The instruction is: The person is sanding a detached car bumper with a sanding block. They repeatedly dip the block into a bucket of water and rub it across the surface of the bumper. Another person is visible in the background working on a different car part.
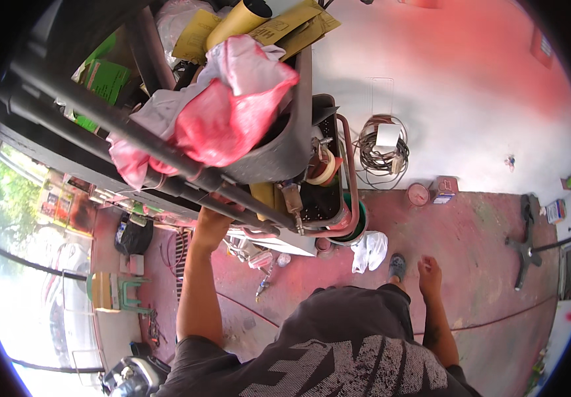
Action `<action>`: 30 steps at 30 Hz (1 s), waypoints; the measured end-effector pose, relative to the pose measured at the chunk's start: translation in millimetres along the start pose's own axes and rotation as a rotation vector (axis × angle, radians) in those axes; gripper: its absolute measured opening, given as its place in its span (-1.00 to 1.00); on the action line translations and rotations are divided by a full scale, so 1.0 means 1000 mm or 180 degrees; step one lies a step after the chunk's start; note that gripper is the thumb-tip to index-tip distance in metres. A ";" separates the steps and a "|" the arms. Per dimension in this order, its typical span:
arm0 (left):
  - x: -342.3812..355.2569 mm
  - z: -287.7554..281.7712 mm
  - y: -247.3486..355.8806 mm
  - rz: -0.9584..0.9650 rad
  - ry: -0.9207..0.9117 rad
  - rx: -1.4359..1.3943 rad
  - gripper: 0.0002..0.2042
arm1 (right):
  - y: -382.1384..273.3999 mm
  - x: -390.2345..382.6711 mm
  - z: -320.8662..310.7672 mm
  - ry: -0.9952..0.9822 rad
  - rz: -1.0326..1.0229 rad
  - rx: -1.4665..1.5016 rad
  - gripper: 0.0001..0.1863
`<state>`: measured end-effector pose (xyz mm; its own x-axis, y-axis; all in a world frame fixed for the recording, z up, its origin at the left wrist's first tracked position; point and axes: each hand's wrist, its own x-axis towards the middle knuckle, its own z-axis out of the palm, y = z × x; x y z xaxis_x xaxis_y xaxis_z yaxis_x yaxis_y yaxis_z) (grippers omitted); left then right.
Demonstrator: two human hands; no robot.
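Observation:
My left hand (212, 223) reaches up to a dark metal bar (189, 188) of a rack, its fingers curled around it and partly hidden. Above it, a crumpled pink and white cloth (226, 112) drapes over the rim of a grey bin (259, 165) and across the bars. Lower on the right, my right hand (429, 274) hangs free beside my body, its fingers slightly bent and apart, with nothing visible in it. A spray gun (293, 202) hangs at the rack's end, beside a roll of tape (324, 169) in a black tray (318, 202).
Yellowish paper sheets (285, 30) stick out of the bin. A coiled cable (383, 149) hangs on the red-stained white wall. Below stand a green bucket (358, 221), a white plastic bag (369, 251) and a tin (418, 194). A hose (490, 324) crosses the red floor near a black chair base (522, 251).

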<state>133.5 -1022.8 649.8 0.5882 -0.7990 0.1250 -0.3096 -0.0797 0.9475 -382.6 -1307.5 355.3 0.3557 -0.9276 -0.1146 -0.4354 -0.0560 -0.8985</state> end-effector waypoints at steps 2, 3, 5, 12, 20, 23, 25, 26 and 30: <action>0.009 0.002 -0.002 -0.0597 -0.0017 0.0584 -0.62 | -0.017 0.052 0.003 -0.0260 -0.0226 0.0006 -0.62; 0.016 -0.015 -0.030 -0.0835 -0.0155 0.0815 -0.64 | -0.024 0.076 0.008 -0.0443 -0.0313 -0.0113 -0.62; 0.029 -0.007 -0.033 -0.1032 -0.0141 0.1071 -0.66 | -0.035 0.120 0.013 -0.0734 -0.0426 -0.0109 -0.61; 0.043 0.031 0.003 -0.1670 0.0230 0.1817 -0.57 | -0.088 0.208 0.020 -0.1540 -0.0816 0.0274 -0.59; -0.011 -0.012 -0.016 -0.0535 0.1538 -0.0819 -0.52 | -0.082 0.229 0.030 -0.1759 -0.0607 0.0539 -0.60; -0.037 -0.042 -0.024 -0.0729 0.1129 -0.0860 -0.60 | -0.056 0.223 0.045 -0.1839 -0.0384 0.0817 -0.61; -0.045 -0.040 -0.028 -0.0861 0.1324 -0.0887 -0.61 | -0.041 0.210 0.051 -0.1941 -0.0219 0.1022 -0.63; -0.048 -0.038 -0.031 -0.0889 0.1493 -0.0846 -0.61 | -0.035 0.208 0.055 -0.1953 -0.0236 0.0980 -0.64; -0.054 -0.021 -0.026 -0.0908 0.2039 -0.0520 -0.61 | -0.011 0.201 0.055 -0.1872 -0.0130 0.0929 -0.68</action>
<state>125.4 -965.3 624.6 0.9677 -0.2498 -0.0335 0.0078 -0.1031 0.9946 -261.0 -1473.2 318.8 0.7959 -0.5656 -0.2162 -0.1993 0.0924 -0.9756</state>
